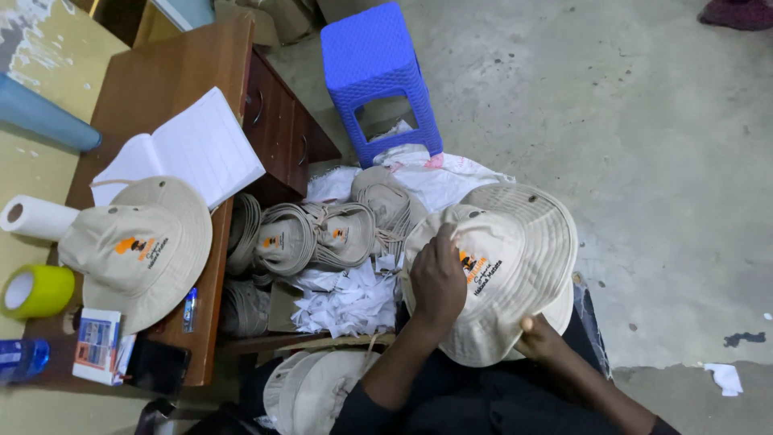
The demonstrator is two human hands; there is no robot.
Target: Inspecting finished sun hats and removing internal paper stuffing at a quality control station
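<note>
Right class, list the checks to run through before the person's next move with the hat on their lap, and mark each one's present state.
1. Left hand flat on hat crown: ok.
2. Right hand grips the brim edge: ok.
3. Hat's emblem faces up, unobscured: ok.
4. Brim free of creases: cannot tell.
5. Desk has room beside the other hat: not ok, crowded.
6. Paper scraps clear of the lap hat: cannot tell.
</note>
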